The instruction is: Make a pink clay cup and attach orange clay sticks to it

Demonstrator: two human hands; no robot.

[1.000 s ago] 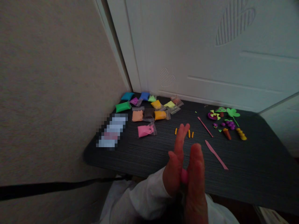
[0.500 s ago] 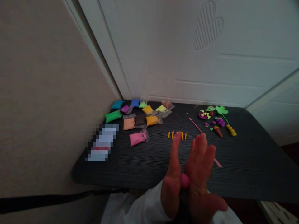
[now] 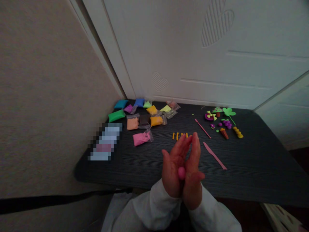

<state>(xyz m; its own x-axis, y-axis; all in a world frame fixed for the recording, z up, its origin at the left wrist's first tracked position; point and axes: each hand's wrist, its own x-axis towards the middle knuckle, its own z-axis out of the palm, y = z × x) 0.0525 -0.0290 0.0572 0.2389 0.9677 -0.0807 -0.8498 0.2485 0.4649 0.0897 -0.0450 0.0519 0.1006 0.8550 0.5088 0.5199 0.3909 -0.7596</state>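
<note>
My left hand (image 3: 172, 172) and my right hand (image 3: 193, 177) are together above the near edge of the table, palms facing and tilted up. A small round ball of pink clay (image 3: 181, 173) lies between the palms, held by both. The fingers stretch forward, meeting near the tips. Just beyond the fingertips lie several short orange-yellow clay strips (image 3: 177, 136), partly covered by the hands. To the right of my right hand are a pink plastic knife (image 3: 214, 156) and a thin pink modelling stick (image 3: 202, 128).
On the dark table (image 3: 260, 167), a bag of pink clay (image 3: 141, 138) and several other coloured clay bags stand left. A blurred panel (image 3: 106, 141) is at the left edge. Clay figures, including a purple grape bunch (image 3: 227, 123) and a green clover (image 3: 229, 112), lie right.
My palms were rubbing upright against each other with the pink ball between; now they have tilted open and drawn slightly left, showing the ball. The camera view has shifted too.
</note>
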